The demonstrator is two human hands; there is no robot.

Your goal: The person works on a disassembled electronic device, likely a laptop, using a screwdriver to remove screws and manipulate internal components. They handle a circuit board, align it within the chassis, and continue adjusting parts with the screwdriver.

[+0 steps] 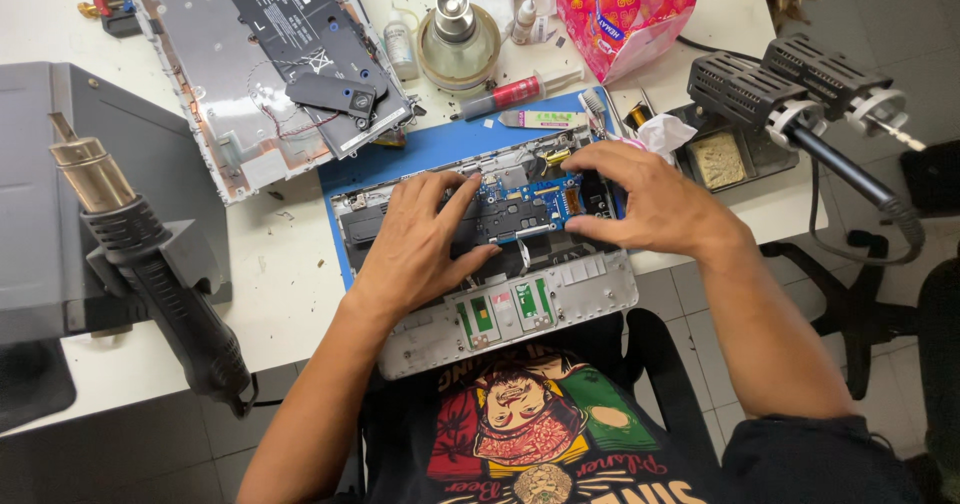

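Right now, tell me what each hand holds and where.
Neither lifts anything. Both hands press the blue circuit board in the opened laptop base: left hand on its left end, right hand on its right.

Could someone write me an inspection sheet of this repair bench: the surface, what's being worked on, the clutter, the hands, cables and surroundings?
Surface: white table with a blue mat under the work.
Job's things: opened laptop base, its blue circuit board exposed; detached bottom cover lies apart, upper left.
Clutter: glass bottle, syringe tube, pink tissue pack, small white bottle.
Grippers: left hand and right hand both press on the board area; neither grips a tool.
Cables: black cord from the soldering iron stand.
Surroundings: hot air gun at left, grey tiled floor, black chair base.
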